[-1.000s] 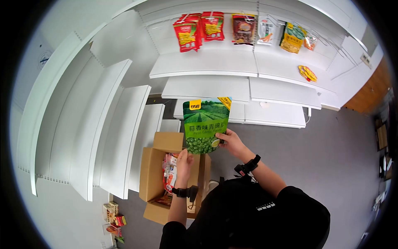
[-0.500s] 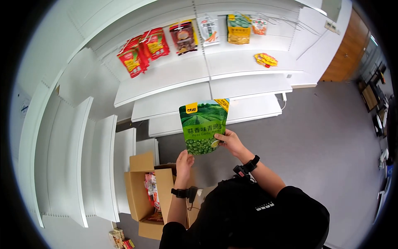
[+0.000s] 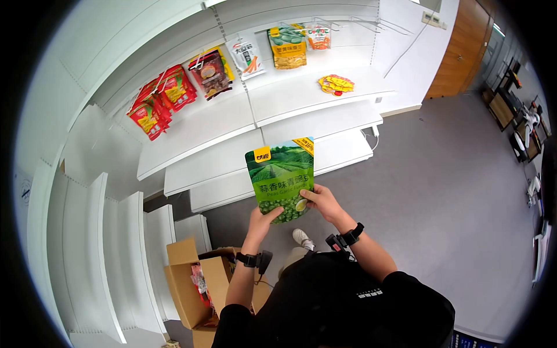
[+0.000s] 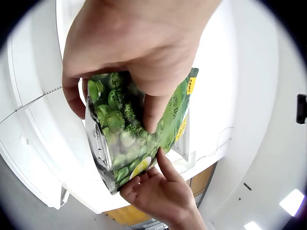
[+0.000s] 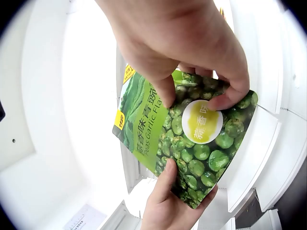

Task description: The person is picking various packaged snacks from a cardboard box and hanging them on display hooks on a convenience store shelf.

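Note:
A green pouch printed with peas (image 3: pixel 282 177) is held upright before the person, its front facing the head camera. The left hand (image 3: pixel 260 224) grips its lower left corner, thumb across the front. At the lower right edge the right hand (image 3: pixel 325 203) pinches it. In the left wrist view the left hand (image 4: pixel 132 48) has its thumb on the pouch (image 4: pixel 120 124), fingers partly behind. The right wrist view shows the right hand (image 5: pixel 187 48) with thumb and a fingertip on the front of the pouch (image 5: pixel 192 158), beside the round white label.
Red bags (image 3: pixel 148 116), a brown bag (image 3: pixel 210 74), a white bag (image 3: pixel 247 55) and a yellow-green bag (image 3: pixel 288 47) hang on hooks above a white shelf (image 3: pixel 313 104). Yellow packets (image 3: pixel 335 84) lie on it. An opened cardboard box (image 3: pixel 217 281) with packets stands at lower left.
The head view has turned, so shelves and box lie further left. The left hand's thumb has come onto the pouch's front; both hands still hold it.

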A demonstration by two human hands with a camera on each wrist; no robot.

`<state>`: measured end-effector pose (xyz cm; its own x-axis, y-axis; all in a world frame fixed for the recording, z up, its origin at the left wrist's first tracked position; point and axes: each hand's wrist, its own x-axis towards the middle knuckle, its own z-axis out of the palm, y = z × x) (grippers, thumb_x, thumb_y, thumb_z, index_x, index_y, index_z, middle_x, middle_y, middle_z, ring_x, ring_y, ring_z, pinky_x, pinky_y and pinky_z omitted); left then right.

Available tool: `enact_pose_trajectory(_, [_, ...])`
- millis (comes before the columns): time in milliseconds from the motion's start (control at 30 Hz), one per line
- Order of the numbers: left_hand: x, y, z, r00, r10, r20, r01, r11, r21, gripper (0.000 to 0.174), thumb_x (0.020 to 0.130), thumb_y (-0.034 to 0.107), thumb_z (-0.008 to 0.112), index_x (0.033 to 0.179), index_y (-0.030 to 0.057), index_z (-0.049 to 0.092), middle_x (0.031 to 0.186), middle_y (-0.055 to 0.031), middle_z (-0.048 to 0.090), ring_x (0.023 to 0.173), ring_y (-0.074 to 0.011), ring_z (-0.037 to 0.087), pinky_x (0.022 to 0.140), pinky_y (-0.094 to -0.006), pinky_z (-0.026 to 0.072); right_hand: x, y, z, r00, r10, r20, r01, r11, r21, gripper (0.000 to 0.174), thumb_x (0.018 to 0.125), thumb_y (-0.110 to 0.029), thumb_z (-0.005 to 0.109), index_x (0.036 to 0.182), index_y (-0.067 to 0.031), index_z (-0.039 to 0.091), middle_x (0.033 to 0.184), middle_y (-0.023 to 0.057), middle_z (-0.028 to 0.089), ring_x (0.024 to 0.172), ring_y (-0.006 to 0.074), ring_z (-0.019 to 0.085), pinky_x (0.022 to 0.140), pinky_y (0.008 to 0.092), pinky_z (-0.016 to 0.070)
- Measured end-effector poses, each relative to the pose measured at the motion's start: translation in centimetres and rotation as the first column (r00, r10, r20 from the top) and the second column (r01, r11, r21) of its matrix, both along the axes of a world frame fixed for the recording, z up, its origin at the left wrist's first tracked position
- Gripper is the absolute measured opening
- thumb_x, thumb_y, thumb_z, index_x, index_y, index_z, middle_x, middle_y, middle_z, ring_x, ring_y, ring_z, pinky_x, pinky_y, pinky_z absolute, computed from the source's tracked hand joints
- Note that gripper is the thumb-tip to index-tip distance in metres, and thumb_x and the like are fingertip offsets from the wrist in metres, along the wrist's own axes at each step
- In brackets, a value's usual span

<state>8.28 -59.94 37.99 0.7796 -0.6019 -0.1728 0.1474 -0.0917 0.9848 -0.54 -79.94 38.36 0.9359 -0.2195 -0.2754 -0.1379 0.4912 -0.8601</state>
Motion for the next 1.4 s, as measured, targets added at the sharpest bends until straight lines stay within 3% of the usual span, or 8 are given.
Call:
enact_pose_trajectory(267, [2.5, -7.4, 0.3, 0.992, -0.112, 0.052, 0.114, 0.993, -0.024, 0.032, 0.081, 0.013, 0.069, 0.108, -0.0024, 0.06, 0.102, -0.0072, 0.063, 0.088, -0.0135, 0.059, 0.077, -0.0282, 0.0468, -0.9, -6.2, -0.3, 0.989, -0.141, 0.031, 0.142, 0.99, -0.015, 0.028, 0.091, -0.017, 0.056, 0.115, -0.0023, 0.056, 0.105, 0.0033, 0.062, 0.092, 0.0117, 0.059, 0.076, 0.0264, 0.0492])
enact_pose_trajectory(367, [3.9, -10.9, -0.2, 0.981, -0.097, 0.171, 0.116, 0.987, -0.107, 0.03, 0.081, 0.012, 0.068, 0.106, -0.0026, 0.06, 0.099, -0.0069, 0.064, 0.085, -0.0131, 0.059, 0.076, -0.0277, 0.0466, -0.1, -9.1, 0.5, 0.984, -0.175, 0.013, 0.176, 0.984, -0.034, 0.027, 0.091, -0.016, 0.056, 0.114, -0.0018, 0.056, 0.105, 0.0039, 0.062, 0.091, 0.0121, 0.06, 0.075, 0.0268, 0.0506])
enact_pose_trajectory(533, [7.8, -14.3, -2.3, 0.983, -0.156, 0.099, 0.165, 0.982, -0.096, 0.032, 0.079, 0.014, 0.07, 0.105, -0.0025, 0.06, 0.096, -0.0066, 0.065, 0.084, -0.0121, 0.058, 0.076, -0.0272, 0.0459, 2.8, -12.4, 0.5, 0.978, -0.21, 0.019, 0.21, 0.976, -0.057, 0.023, 0.091, -0.013, 0.055, 0.112, -0.0029, 0.056, 0.105, 0.0025, 0.061, 0.088, 0.0109, 0.061, 0.069, 0.025, 0.0554])
enact_pose_trajectory(867, [13.7, -19.0, -2.1, 0.959, -0.278, 0.051, 0.278, 0.961, 0.018, 0.026, 0.082, 0.015, 0.067, 0.1, -0.0035, 0.063, 0.089, -0.0055, 0.065, 0.079, -0.0109, 0.059, 0.071, -0.027, 0.0463, 8.1, -16.7, -0.4, 0.977, -0.208, 0.038, 0.209, 0.978, -0.025, 0.036, 0.087, -0.015, 0.061, 0.118, 0.0004, 0.05, 0.103, 0.0063, 0.06, 0.087, 0.0147, 0.062, 0.067, 0.0272, 0.0557])
enact_pose_trajectory(967, [15.2, -21.3, -1.3, 0.951, -0.308, -0.008, 0.307, 0.949, -0.071, 0.025, 0.083, 0.015, 0.066, 0.101, -0.0031, 0.063, 0.091, -0.0053, 0.065, 0.079, -0.0111, 0.059, 0.07, -0.0271, 0.0465, 8.7, -18.2, 0.1, 0.982, -0.187, 0.013, 0.187, 0.98, -0.074, 0.043, 0.083, -0.013, 0.064, 0.121, 0.0006, 0.048, 0.104, 0.008, 0.06, 0.087, 0.0164, 0.062, 0.066, 0.0279, 0.0561])
enact_pose_trajectory(1067, [16.0, -23.5, -1.1, 0.952, -0.303, -0.04, 0.299, 0.951, -0.083, 0.027, 0.082, 0.014, 0.068, 0.102, -0.0024, 0.062, 0.092, -0.0054, 0.065, 0.08, -0.0111, 0.059, 0.071, -0.0268, 0.0469, 9.8, -19.9, -0.4, 0.974, -0.226, -0.005, 0.224, 0.968, -0.115, 0.047, 0.081, -0.012, 0.065, 0.122, 0.0006, 0.046, 0.104, 0.0088, 0.059, 0.086, 0.0171, 0.062, 0.065, 0.0278, 0.056])
enact_pose_trajectory(1200, [16.6, -25.1, -1.0, 0.944, -0.324, 0.059, 0.327, 0.944, -0.042, 0.031, 0.079, 0.012, 0.071, 0.104, -0.0015, 0.061, 0.096, -0.0057, 0.065, 0.083, -0.0122, 0.06, 0.073, -0.0268, 0.0476, 11.0, -21.1, -1.0, 0.967, -0.256, 0.007, 0.254, 0.955, -0.156, 0.045, 0.081, -0.013, 0.066, 0.121, 0.0002, 0.048, 0.105, 0.0086, 0.06, 0.086, 0.0164, 0.062, 0.063, 0.0266, 0.0554])
enact_pose_trajectory(1400, [19.1, -25.9, -1.2, 0.986, -0.166, 0.02, 0.168, 0.982, -0.09, 0.029, 0.079, 0.009, 0.069, 0.104, -0.0018, 0.06, 0.095, -0.007, 0.065, 0.083, -0.0136, 0.061, 0.073, -0.0274, 0.0483, 15.2, -22.8, -0.7, 0.986, -0.165, 0.036, 0.167, 0.981, -0.096, 0.04, 0.084, -0.016, 0.064, 0.118, -0.0021, 0.05, 0.101, 0.0073, 0.061, 0.083, 0.015, 0.062, 0.061, 0.0253, 0.0547])
